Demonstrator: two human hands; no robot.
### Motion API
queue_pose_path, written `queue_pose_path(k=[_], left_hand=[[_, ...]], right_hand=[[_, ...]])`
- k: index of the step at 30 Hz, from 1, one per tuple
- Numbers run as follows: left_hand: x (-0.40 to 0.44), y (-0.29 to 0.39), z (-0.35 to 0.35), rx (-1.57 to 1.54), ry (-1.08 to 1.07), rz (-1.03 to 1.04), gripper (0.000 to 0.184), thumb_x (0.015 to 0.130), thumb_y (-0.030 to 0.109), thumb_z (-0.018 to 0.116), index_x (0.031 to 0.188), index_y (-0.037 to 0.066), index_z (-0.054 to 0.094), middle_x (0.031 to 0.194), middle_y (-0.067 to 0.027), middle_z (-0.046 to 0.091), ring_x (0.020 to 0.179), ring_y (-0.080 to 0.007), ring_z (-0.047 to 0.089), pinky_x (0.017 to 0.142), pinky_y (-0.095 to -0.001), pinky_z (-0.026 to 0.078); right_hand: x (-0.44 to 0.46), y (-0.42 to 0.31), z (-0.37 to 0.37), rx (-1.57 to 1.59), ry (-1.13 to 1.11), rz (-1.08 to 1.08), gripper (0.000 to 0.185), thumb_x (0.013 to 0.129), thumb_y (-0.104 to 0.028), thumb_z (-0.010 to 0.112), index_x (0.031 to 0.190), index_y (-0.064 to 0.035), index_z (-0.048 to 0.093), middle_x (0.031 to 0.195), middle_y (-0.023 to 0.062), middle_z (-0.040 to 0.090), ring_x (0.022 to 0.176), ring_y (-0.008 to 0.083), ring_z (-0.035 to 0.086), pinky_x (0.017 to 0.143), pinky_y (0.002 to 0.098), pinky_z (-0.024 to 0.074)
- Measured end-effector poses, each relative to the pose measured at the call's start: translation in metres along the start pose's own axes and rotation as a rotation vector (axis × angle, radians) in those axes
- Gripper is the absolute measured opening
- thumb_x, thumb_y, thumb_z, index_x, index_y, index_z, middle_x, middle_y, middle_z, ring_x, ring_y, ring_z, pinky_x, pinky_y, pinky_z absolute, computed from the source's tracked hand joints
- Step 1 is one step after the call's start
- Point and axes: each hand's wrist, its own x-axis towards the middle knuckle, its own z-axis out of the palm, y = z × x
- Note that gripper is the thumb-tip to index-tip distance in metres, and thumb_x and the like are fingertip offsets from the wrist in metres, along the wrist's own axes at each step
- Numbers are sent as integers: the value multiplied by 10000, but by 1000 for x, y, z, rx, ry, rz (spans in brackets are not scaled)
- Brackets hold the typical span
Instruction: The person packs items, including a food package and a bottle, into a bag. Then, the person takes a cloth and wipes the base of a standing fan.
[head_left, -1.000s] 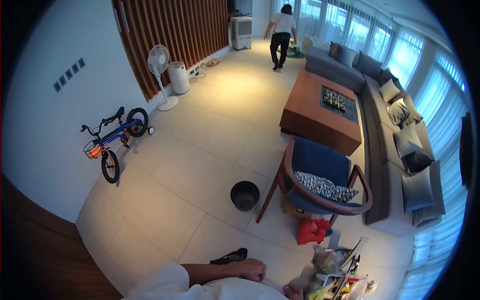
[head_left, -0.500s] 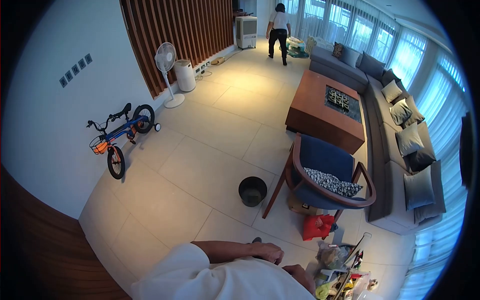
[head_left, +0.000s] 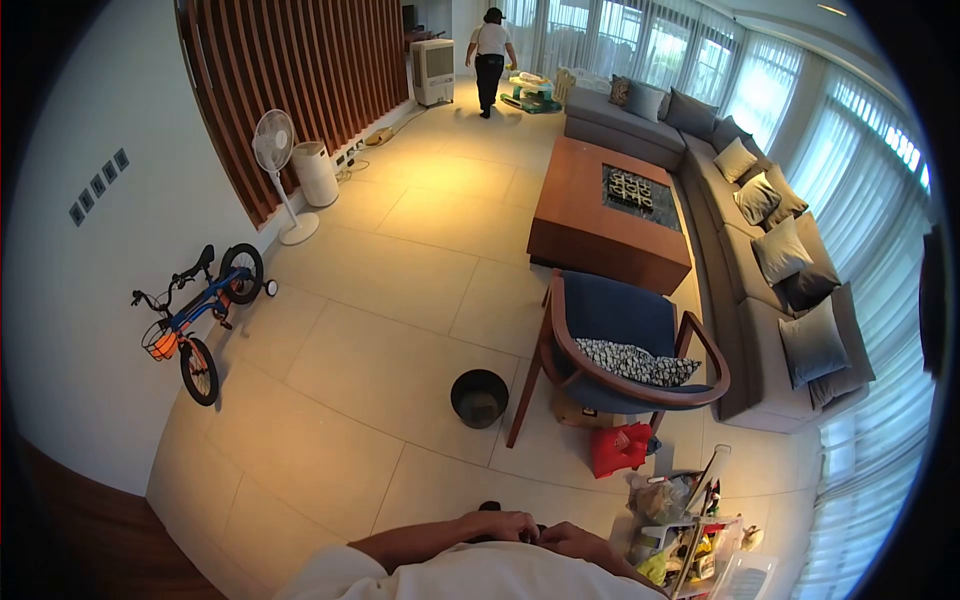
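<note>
Close in front of my white shirt [head_left: 450, 575], my left hand [head_left: 512, 526] and my right hand [head_left: 568, 540] are brought together at the waist. Fingers on both are curled in. A small dark thing shows between them, too small and covered to name. Beyond the left hand, a dark shoe tip shows on the floor. A black bin [head_left: 480, 398] stands on the tiles ahead, apart from my hands. To the right of my right hand is a rack [head_left: 690, 550] crowded with bottles, bags and other small items.
A blue armchair [head_left: 630, 320] with a patterned cushion stands ahead, a red bag [head_left: 620, 449] beside its legs. Farther off are a wooden coffee table [head_left: 570, 200] and a grey sofa [head_left: 735, 240]. A child's bike [head_left: 210, 310] and fan [head_left: 275, 150] line the left wall. Another person [head_left: 490, 60] is far back.
My right hand has come up against my left in front of the waist. The view has turned, so the room's things sit farther left. The far person's legs have changed stance.
</note>
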Motion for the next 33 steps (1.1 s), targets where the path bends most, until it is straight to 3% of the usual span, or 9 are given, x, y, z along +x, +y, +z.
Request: queue_pose_path(k=[3,5,7,11,15,20,23,27,33], left_hand=[[-9,-9,0,56,96,67,381,750,308,727,989,11,711,879,-161,705,863,-244,680,712,-406,523],[-27,26,-3,168,159,-339,293,792,267,665,932,13,711,873,-189,702,855,-305,692,712,-441,521],[-38,33,-16,233,154,-306,275,798,251,644,928,19,713,880,-198,701,857,-337,689,720,-453,522],[-42,12,-16,459,255,-355,303,785,247,644,963,7,689,872,-237,678,845,-396,671,718,-462,517],[-58,-5,-19,393,384,-380,238,787,226,635,921,55,730,902,-215,698,879,-390,680,762,-463,533],[-78,-13,-35,202,290,-436,255,817,209,598,988,61,716,965,-209,697,902,-380,681,769,-466,534],[-76,-23,-44,265,294,-567,261,835,198,580,1018,65,711,996,-200,701,923,-366,685,781,-471,539],[-107,21,-73,470,254,-641,260,851,246,569,1034,123,707,986,-172,704,933,-367,685,783,-461,549],[-186,-47,-111,309,654,-526,279,771,302,652,988,139,715,875,-159,698,838,-357,680,738,-459,530]], right_hand=[[20,-25,-8,20,0,13,286,851,-238,617,1004,-10,696,853,145,688,792,207,639,748,342,506],[33,-38,-10,27,-4,4,301,832,-249,628,1002,-12,703,856,159,693,783,227,651,744,350,509],[51,-41,-12,-231,-101,72,314,798,-264,642,978,-18,716,851,189,702,758,275,669,731,384,518],[79,-53,-20,-376,-130,73,321,765,-288,658,936,-25,728,833,205,703,762,320,682,732,414,522],[103,-76,-29,-376,-178,43,305,743,-284,672,895,-28,733,789,201,695,743,326,684,717,421,520],[135,-86,-31,-373,-208,-22,303,727,-283,692,850,-7,725,743,206,683,691,329,676,675,425,514],[154,-94,-37,-385,-292,-79,318,726,-292,704,842,3,718,730,211,680,677,329,677,656,429,513],[159,-139,-39,-396,-222,41,306,717,-284,717,851,-9,726,753,222,678,727,352,689,660,436,518],[253,-203,-46,-567,-210,158,267,785,-265,646,887,-36,738,847,212,697,832,390,680,729,457,528]])
